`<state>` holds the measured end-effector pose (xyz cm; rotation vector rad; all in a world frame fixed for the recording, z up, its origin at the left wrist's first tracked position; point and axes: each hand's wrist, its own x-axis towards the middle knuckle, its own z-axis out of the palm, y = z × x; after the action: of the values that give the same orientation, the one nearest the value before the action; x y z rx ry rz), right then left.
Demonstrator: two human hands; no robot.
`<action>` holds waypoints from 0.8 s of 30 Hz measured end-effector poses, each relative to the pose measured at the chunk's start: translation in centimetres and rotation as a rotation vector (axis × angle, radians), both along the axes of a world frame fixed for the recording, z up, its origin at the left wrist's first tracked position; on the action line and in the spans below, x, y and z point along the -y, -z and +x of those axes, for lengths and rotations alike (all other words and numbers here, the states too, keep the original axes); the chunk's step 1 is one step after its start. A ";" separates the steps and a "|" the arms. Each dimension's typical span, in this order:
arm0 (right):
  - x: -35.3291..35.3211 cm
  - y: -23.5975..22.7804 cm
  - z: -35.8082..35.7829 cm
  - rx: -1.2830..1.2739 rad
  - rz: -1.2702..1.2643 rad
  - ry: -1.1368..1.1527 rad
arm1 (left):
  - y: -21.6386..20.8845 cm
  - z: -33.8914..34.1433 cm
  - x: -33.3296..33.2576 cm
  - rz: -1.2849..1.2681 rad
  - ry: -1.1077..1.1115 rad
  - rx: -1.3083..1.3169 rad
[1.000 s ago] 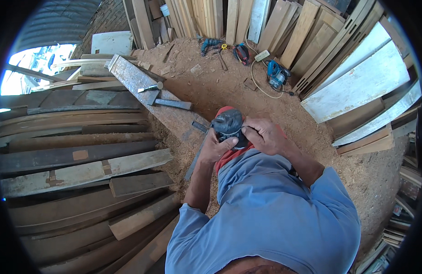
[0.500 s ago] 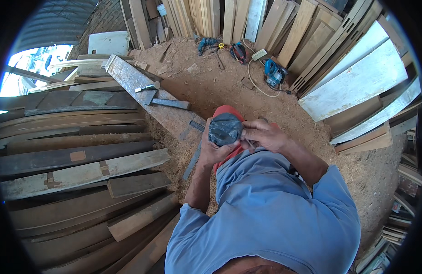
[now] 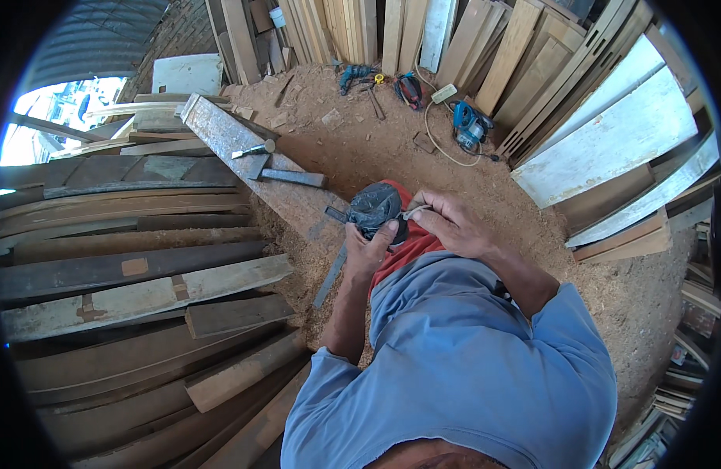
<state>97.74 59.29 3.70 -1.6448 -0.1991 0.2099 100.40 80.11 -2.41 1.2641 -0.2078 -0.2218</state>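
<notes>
My left hand (image 3: 364,252) is wrapped round a rounded dark container (image 3: 375,205) covered in crinkled black plastic, its thumb pressed on the near side. Between the pinched thumb and fingers of my right hand (image 3: 452,224) is a thin pale cord (image 3: 414,212), which reaches to the container's right side. What is inside the container is hidden. Both hands are above my red-covered lap (image 3: 411,252). Just left of them, a long worn board (image 3: 286,205) carries a hammer-like tool (image 3: 294,178) and a chisel (image 3: 251,150).
Stacked planks (image 3: 134,270) fill the left side. Wood shavings (image 3: 524,238) cover the floor. Farther off lie a blue drill (image 3: 354,76) and a blue corded power tool (image 3: 468,127). Boards (image 3: 524,59) lean at the back and right. A flat metal strip (image 3: 330,277) lies by my left forearm.
The container has tilted and shifted slightly left in my left hand. My right hand has moved slightly up, and the pale cord now shows stretched between it and the container.
</notes>
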 end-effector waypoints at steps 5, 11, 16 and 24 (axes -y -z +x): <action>-0.5 0.8 0.1 0.061 -0.079 0.061 | -0.1 -0.2 0.8 -0.020 -0.065 0.003; -0.1 2.0 0.5 -0.453 0.445 -0.023 | 0.0 -0.2 0.7 0.250 -0.018 0.109; -0.2 2.1 1.0 -0.351 0.424 0.001 | -1.1 -0.2 0.9 0.150 0.025 0.071; -0.6 2.3 1.3 0.110 -0.139 0.178 | -1.0 -0.5 1.2 0.045 0.065 0.029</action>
<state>99.07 59.87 1.35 -1.8035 -0.1224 -0.0021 99.93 78.93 -1.44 1.3068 -0.2707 -0.2649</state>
